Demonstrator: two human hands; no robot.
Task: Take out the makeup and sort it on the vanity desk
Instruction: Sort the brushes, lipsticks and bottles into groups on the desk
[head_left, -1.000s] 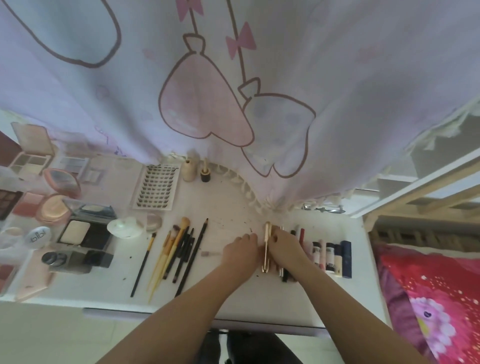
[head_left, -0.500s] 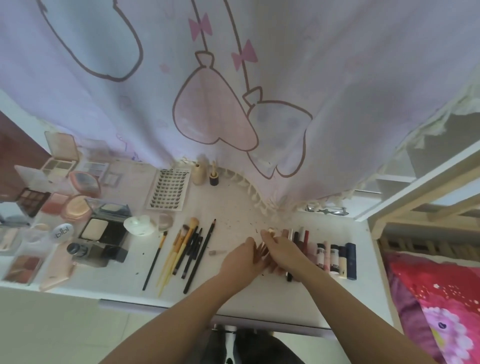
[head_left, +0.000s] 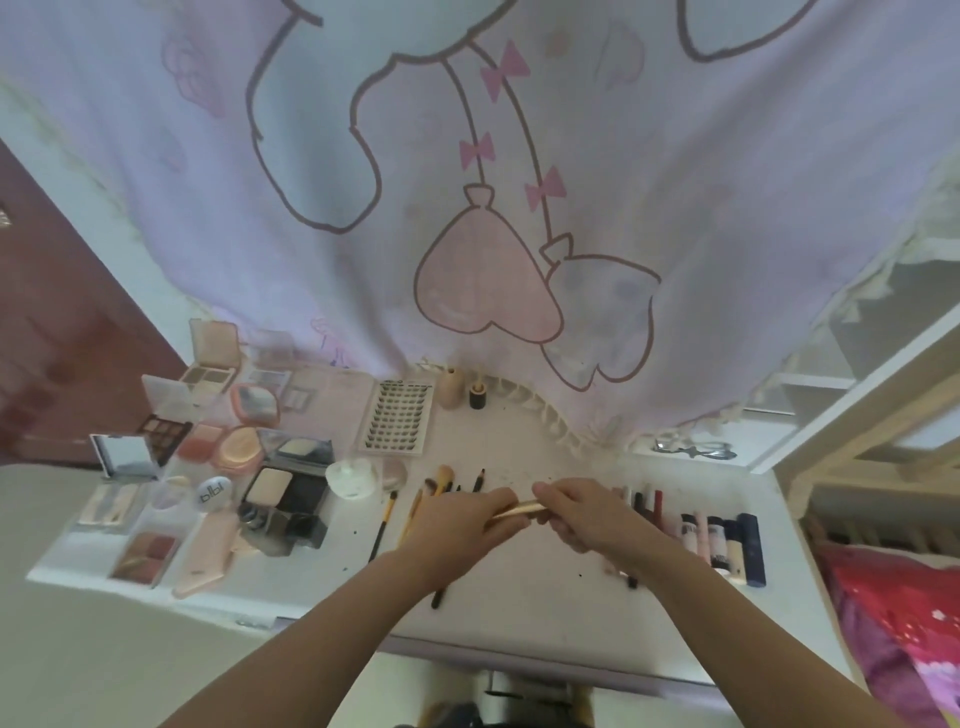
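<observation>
Gold tube (head_left: 514, 508), ends hidden, held by left hand (head_left: 457, 525) and right hand (head_left: 592, 514).

Both ends of the slim gold tube (head_left: 514, 508) are covered, one by the left hand (head_left: 460, 525), one by the right hand (head_left: 587, 514). The left hand hides the middles of the wooden-handled makeup brushes (head_left: 441, 480). The white counter (head_left: 519, 597) blurs at its near edge.

Both hands, left hand (head_left: 457, 525) and right hand (head_left: 587, 512), have lifted 1 slim gold metallic tube (head_left: 514, 510) off the white vanity desk (head_left: 519, 603), now held crosswise between them.
</observation>
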